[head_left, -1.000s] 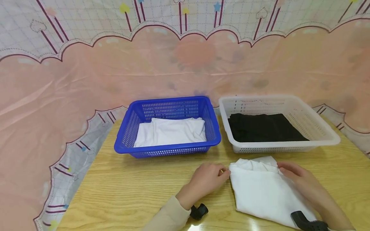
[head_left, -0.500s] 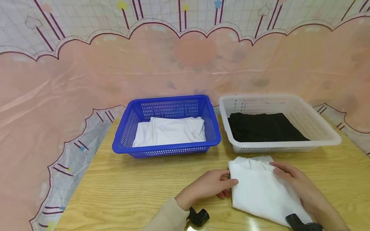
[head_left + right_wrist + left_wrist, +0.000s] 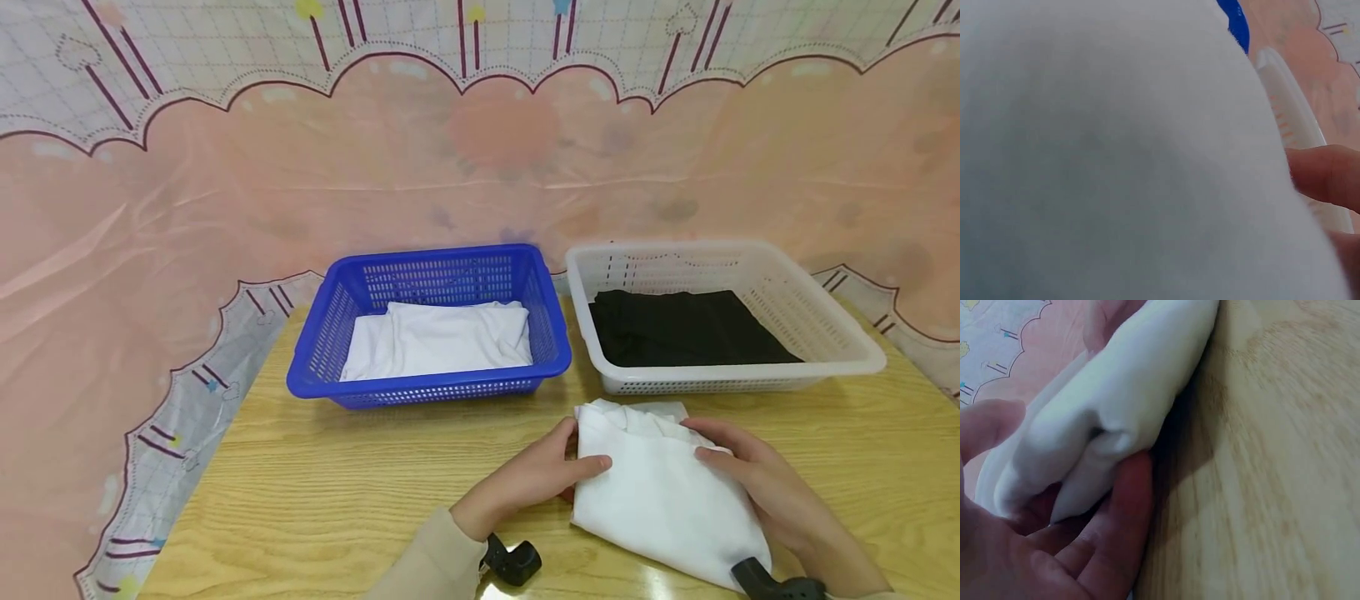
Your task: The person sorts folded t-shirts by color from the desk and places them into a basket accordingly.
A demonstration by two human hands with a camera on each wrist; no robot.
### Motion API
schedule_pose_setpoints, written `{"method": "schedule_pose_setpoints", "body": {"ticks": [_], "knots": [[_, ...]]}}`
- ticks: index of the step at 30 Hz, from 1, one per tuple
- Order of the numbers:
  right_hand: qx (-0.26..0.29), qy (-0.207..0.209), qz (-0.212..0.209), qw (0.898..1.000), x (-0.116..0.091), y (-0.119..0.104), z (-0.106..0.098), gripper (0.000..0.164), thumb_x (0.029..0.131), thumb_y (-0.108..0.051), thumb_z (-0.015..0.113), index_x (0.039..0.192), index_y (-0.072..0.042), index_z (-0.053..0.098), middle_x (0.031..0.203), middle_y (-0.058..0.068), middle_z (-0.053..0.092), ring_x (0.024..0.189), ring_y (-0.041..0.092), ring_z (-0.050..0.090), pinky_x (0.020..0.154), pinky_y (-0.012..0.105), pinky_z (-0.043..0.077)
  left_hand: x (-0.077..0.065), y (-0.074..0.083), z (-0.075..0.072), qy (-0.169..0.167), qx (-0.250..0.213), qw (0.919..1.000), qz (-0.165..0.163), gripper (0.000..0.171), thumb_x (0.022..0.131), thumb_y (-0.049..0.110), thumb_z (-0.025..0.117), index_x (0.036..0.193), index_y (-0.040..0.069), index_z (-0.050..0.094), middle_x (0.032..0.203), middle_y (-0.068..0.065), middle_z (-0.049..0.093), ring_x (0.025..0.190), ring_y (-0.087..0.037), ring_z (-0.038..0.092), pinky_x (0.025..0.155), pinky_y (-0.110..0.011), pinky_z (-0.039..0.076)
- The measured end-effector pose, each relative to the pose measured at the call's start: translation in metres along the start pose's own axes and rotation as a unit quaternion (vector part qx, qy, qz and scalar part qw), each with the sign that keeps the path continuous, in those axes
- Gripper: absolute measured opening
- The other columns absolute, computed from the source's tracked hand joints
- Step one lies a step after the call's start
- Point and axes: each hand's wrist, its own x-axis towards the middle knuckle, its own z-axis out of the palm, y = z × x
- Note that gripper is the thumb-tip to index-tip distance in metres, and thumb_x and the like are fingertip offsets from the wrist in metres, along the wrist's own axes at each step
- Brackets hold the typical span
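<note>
A folded white garment [image 3: 652,483] lies on the table in front of me, its bunched upper edge facing the baskets. At its left edge, my left hand [image 3: 536,471] grips it with the thumb on top and the fingers tucked underneath. The left wrist view shows those fingers [image 3: 1132,494] beneath the thick white folds [image 3: 1141,369]. My right hand [image 3: 765,475] holds the opposite edge, thumb on the upper face and the other fingers partly hidden behind the cloth. White fabric [image 3: 1116,137] fills most of the right wrist view.
Behind the garment stands a white plastic basket [image 3: 840,367] holding folded black cloth [image 3: 690,329]. To its left is a blue basket [image 3: 300,379] with folded white cloth [image 3: 442,342] inside. The wooden table [image 3: 300,500] extends leftward, and a patterned curtain [image 3: 375,183] hangs behind.
My left hand has opened from bent fingers at the edge and taken hold of the garment's left side. The garment has shifted slightly left, and my right hand has moved left with it.
</note>
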Motion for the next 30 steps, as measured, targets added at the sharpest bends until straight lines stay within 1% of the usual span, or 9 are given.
{"method": "schedule_pose_setpoints", "body": {"ticks": [5,8,12,15,20,23,25,27,30], "knots": [[-0.009,-0.001,0.006,1.000,0.002,0.002,0.006,0.048,0.092,-0.022,0.050,0.135,-0.007,0.034,0.131,0.001,0.035,0.105,0.009,0.048,0.080,0.030,0.046,0.002,-0.004,-0.003,0.033,0.005,0.9994,0.002,0.067,0.083,0.029,0.062,0.135,0.020,0.021,0.117,0.000,0.047,0.095,-0.012,0.054,0.070,-0.032,0.049],[-0.016,-0.006,-0.001,1.000,0.002,0.003,0.008,0.048,0.092,-0.022,0.050,0.135,-0.007,0.034,0.134,0.004,0.032,0.107,0.007,0.046,0.081,0.029,0.045,0.002,-0.005,-0.004,0.041,0.008,0.9991,0.009,0.075,0.083,0.023,0.063,0.139,0.021,0.014,0.118,-0.001,0.047,0.096,-0.013,0.053,0.073,-0.031,0.047],[-0.021,-0.008,-0.012,1.000,0.002,0.005,0.006,0.050,0.092,-0.021,0.049,0.136,-0.006,0.030,0.136,0.005,0.027,0.107,0.004,0.045,0.081,0.028,0.045,0.002,-0.006,-0.005,0.046,0.007,0.9988,0.012,0.080,0.082,0.016,0.063,0.142,0.023,0.011,0.121,-0.001,0.046,0.099,-0.014,0.052,0.078,-0.032,0.045],[-0.027,-0.002,-0.022,0.999,0.000,0.006,0.003,0.051,0.093,-0.019,0.048,0.136,-0.002,0.029,0.133,0.004,0.032,0.105,0.003,0.047,0.080,0.027,0.046,0.004,-0.007,-0.004,0.056,0.003,0.9984,0.007,0.083,0.081,0.015,0.064,0.143,0.023,0.009,0.128,-0.002,0.042,0.102,-0.013,0.050,0.080,-0.031,0.044],[-0.053,0.022,-0.025,0.998,0.000,0.008,-0.002,0.051,0.092,-0.021,0.050,0.134,0.001,0.031,0.122,-0.005,0.045,0.102,0.003,0.050,0.078,0.024,0.045,0.006,-0.009,-0.006,0.045,-0.058,0.9973,0.003,0.086,0.083,0.014,0.063,0.144,0.020,0.004,0.135,-0.002,0.038,0.095,-0.017,0.056,0.069,-0.035,0.050],[-0.063,0.033,-0.028,0.997,-0.001,0.009,-0.005,0.051,0.092,-0.020,0.051,0.133,0.002,0.032,0.119,-0.008,0.048,0.101,0.000,0.049,0.078,0.020,0.044,0.007,-0.010,-0.008,0.019,-0.081,0.9965,0.009,0.069,0.085,0.011,0.060,0.141,0.017,0.021,0.121,-0.005,0.052,0.086,-0.019,0.060,0.063,-0.036,0.051],[-0.070,0.038,-0.033,0.996,-0.001,0.009,-0.007,0.051,0.092,-0.020,0.051,0.133,0.004,0.032,0.118,-0.008,0.049,0.101,-0.003,0.048,0.078,0.017,0.043,0.007,-0.010,-0.009,0.004,-0.077,0.9970,0.009,0.052,0.086,0.012,0.059,0.133,0.014,0.037,0.108,-0.005,0.059,0.083,-0.019,0.061,0.062,-0.035,0.051],[-0.076,0.039,-0.038,0.996,-0.001,0.009,-0.008,0.052,0.092,-0.019,0.050,0.133,0.005,0.031,0.119,-0.007,0.048,0.102,-0.006,0.047,0.078,0.015,0.042,0.006,-0.010,-0.009,-0.004,-0.065,0.9979,0.001,0.037,0.086,0.015,0.059,0.122,0.012,0.049,0.097,-0.005,0.062,0.081,-0.018,0.061,0.062,-0.034,0.051],[-0.083,0.039,-0.030,0.995,-0.001,0.008,-0.007,0.052,0.092,-0.022,0.050,0.133,0.004,0.031,0.124,-0.001,0.046,0.103,-0.007,0.046,0.079,0.015,0.042,0.005,-0.009,-0.009,-0.008,-0.050,0.9987,-0.011,0.035,0.086,0.019,0.060,0.119,0.013,0.052,0.095,-0.003,0.061,0.081,-0.017,0.060,0.063,-0.033,0.051]]}}
